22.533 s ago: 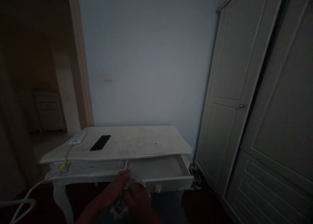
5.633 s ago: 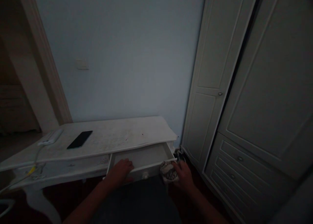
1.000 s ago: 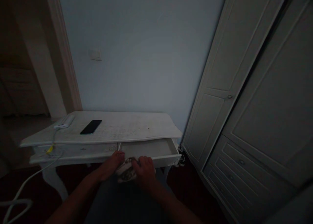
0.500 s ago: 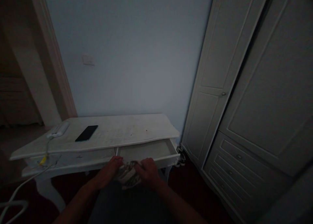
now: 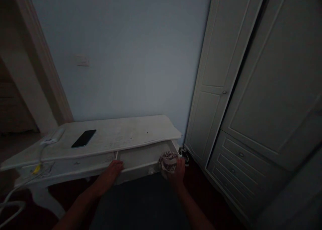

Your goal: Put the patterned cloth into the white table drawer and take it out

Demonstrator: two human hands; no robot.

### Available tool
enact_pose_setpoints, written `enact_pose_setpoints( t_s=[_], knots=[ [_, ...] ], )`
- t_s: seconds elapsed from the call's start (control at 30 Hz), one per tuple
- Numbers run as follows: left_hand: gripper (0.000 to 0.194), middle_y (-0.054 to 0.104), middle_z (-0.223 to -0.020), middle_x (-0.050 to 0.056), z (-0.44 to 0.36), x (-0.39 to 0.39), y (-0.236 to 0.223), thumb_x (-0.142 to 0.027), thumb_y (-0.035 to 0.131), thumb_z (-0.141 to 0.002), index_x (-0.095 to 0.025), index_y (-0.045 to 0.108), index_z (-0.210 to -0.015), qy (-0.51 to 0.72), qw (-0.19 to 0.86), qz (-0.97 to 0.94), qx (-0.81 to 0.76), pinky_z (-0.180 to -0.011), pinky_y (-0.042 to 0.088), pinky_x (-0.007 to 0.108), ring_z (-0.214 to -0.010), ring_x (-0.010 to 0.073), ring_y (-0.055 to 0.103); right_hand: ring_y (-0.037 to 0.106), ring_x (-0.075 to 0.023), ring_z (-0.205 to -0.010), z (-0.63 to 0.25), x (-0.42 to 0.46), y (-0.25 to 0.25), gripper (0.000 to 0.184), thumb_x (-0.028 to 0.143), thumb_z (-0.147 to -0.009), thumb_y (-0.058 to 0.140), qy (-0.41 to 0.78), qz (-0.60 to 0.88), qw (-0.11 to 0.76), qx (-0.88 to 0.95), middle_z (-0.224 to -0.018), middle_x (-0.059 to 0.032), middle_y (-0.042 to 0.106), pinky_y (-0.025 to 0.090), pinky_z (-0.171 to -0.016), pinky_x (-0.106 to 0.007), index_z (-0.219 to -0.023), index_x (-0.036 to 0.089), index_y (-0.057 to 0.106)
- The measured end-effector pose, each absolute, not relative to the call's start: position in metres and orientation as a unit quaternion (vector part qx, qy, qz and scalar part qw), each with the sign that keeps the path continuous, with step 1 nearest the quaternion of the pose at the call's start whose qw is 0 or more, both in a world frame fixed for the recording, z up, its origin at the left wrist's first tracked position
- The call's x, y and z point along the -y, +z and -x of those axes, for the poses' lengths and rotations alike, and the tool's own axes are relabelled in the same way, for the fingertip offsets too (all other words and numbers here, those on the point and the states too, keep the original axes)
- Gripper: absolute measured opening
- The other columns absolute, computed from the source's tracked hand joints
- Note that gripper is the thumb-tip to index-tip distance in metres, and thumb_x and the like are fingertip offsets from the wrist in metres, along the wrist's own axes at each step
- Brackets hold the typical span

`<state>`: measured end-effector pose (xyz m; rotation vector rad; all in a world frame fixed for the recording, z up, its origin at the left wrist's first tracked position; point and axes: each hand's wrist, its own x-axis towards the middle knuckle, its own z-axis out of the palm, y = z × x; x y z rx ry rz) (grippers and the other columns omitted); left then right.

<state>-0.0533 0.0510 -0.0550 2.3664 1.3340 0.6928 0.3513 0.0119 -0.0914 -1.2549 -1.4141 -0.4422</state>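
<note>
A white drawer [image 5: 141, 166] stands pulled out from the white table. At its left front corner is my left hand [image 5: 113, 171], its fingers closed over the edge. My right hand [image 5: 178, 171] is at the right end of the drawer front, closed on a crumpled, patterned cloth [image 5: 168, 161]. The bunched cloth lies over the drawer's front edge and partly covers the right corner. My right fingertips are partly hidden by the cloth.
On the white tabletop [image 5: 130, 126] lie a dark phone [image 5: 84, 138] and a white power strip [image 5: 52, 136], whose cord hangs over the left front. A pale wardrobe [image 5: 213, 106] stands at the right. Dark-and-white items [image 5: 184, 154] sit on the floor beside the table.
My right hand has carried the cloth from the middle of the drawer front to its right end. My left hand has let go of the cloth and stays at the left corner.
</note>
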Motion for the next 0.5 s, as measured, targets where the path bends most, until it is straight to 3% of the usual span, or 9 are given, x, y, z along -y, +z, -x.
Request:
enact_pose_setpoints(
  t_s=[0.13,0.23,0.37,0.5],
  knots=[
    [0.063,0.07,-0.132,0.008,0.048,-0.045,-0.048,-0.059,0.023,-0.107,-0.025,0.074,-0.117,0.259,0.179,-0.814,-0.488,-0.12,0.046,0.046,-0.126,0.0264,0.063,0.055,-0.0273,-0.091,-0.299,-0.004,-0.1,0.035,0.034,-0.087,0.066,-0.243,0.49,0.511,0.663,-0.106,-0.009,0.057,0.051,-0.075,-0.041,-0.12,0.024,0.06],
    [0.062,0.071,-0.133,0.008,0.046,-0.041,-0.041,-0.069,0.034,-0.103,-0.026,0.077,-0.112,0.252,0.15,-0.827,-0.48,-0.12,0.045,0.049,-0.13,0.0294,0.06,0.054,-0.0244,-0.086,-0.288,-0.002,-0.102,0.026,0.03,-0.089,0.064,-0.231,0.465,0.466,0.716,-0.1,-0.0057,0.06,0.049,-0.071,-0.037,-0.115,0.026,0.065],
    [0.064,0.073,-0.13,0.011,0.048,-0.042,-0.042,-0.081,0.05,-0.092,-0.027,0.079,-0.109,0.257,0.117,-0.845,-0.453,-0.115,0.051,0.05,-0.13,0.0335,0.061,0.055,-0.0233,-0.087,-0.329,-0.001,-0.105,0.031,0.032,-0.088,0.062,-0.224,0.463,0.463,0.721,-0.099,-0.0043,0.06,0.049,-0.073,-0.035,-0.118,0.026,0.065],
    [0.061,0.074,-0.127,0.012,0.052,-0.048,-0.05,-0.081,0.052,-0.091,-0.027,0.078,-0.106,0.264,0.118,-0.851,-0.438,-0.112,0.053,0.047,-0.129,0.0326,0.062,0.058,-0.029,-0.093,-0.379,0.005,-0.106,0.046,0.036,-0.085,0.064,-0.143,0.579,0.543,0.591,-0.108,-0.0099,0.055,0.052,-0.077,-0.041,-0.127,0.021,0.057]
  ],
)
